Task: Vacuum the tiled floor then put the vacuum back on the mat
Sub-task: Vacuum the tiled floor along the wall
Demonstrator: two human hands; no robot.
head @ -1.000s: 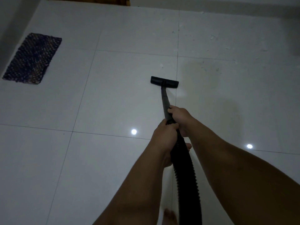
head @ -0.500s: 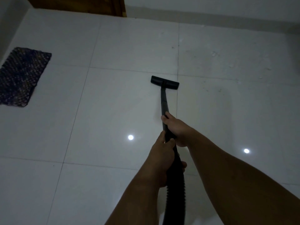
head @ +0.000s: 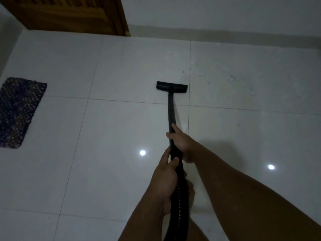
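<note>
Black and matte, the vacuum wand [head: 171,108] ends in a flat, wide floor head [head: 172,87] resting on the white tiled floor [head: 121,129]. Right hand [head: 180,143] and left hand [head: 166,176] both grip it above the ribbed hose [head: 179,202]. Dark woven mat [head: 17,110] lies far left.

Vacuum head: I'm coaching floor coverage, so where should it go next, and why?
Probably push the vacuum head forward and right. Both the left hand and right hand grip the wand, and specks dot the tiles just beyond it.
</note>
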